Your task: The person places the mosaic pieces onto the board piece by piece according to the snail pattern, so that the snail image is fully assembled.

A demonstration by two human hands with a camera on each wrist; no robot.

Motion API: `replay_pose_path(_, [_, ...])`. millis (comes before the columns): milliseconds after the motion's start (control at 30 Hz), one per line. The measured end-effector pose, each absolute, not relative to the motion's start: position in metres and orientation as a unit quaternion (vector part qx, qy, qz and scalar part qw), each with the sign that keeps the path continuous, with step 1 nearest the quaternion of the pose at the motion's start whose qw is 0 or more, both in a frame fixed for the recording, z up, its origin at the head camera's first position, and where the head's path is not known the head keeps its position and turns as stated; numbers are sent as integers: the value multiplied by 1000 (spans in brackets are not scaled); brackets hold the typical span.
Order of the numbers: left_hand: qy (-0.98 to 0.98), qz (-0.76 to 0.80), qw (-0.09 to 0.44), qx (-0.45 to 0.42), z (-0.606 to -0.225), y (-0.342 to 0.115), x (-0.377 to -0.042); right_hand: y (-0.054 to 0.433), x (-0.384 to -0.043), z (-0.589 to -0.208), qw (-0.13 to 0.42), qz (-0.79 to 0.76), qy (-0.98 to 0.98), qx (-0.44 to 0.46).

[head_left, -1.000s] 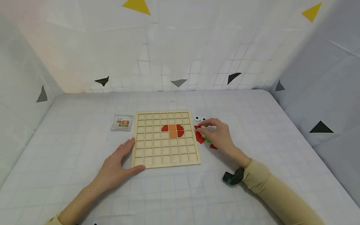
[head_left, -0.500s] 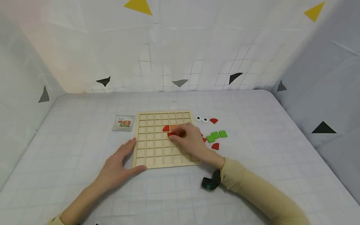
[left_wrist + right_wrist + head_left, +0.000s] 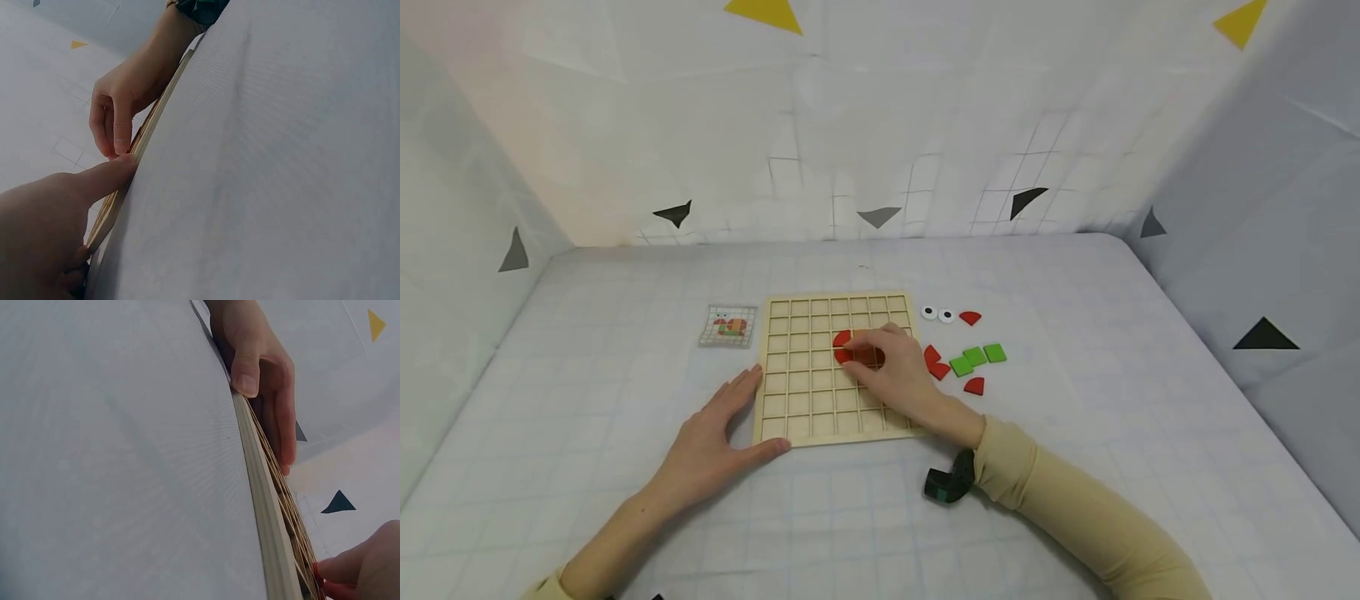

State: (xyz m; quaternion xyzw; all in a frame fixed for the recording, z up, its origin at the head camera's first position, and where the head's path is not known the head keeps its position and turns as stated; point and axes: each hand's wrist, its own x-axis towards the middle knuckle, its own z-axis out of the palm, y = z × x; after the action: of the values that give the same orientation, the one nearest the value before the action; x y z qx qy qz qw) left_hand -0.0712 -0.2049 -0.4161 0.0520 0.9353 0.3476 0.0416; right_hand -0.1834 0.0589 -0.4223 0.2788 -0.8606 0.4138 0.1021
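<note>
A wooden grid board [image 3: 811, 408] lies flat on the table. My left hand [image 3: 707, 450] rests at its near left corner, thumb on the front edge and fairly straight fingers along the left side. Over the middle of the board, thumb and fingertips of my right hand [image 3: 898, 375] pinch a red quarter-circle tile [image 3: 842, 356] down at a cell. Directly behind it sits another red quarter-circle tile [image 3: 842, 337]. The right hand covers the cells to the right. In the right wrist view, the pinched red tile [image 3: 317, 570] shows at the board's surface.
Right of the board lie several red quarter-circle tiles [image 3: 974, 386], green square tiles [image 3: 974, 357] and two white eye discs [image 3: 946, 316]. A small picture card [image 3: 728, 327] lies left of the board. White cloth walls [image 3: 1262, 208] enclose the table.
My right hand has moved left from the loose tiles onto the board, carrying a red quarter-circle tile, then lowered it in front of the other red one. The left hand stays put.
</note>
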Motion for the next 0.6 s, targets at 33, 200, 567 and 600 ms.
replay_pose_path(33, [936, 347, 41, 52, -416, -205, -71, 59, -183, -422, 100, 414, -861, 278])
replay_pose_path(200, [936, 345, 40, 55, -417, -205, -72, 59, -184, -422, 103, 412, -862, 278])
replay_pose_path(567, [935, 347, 43, 56, -416, -205, -72, 59, -185, -423, 119, 403, -862, 284])
replay_pose_path(600, [935, 348, 42, 56, -416, -205, -72, 59, -186, -424, 118, 402, -862, 286])
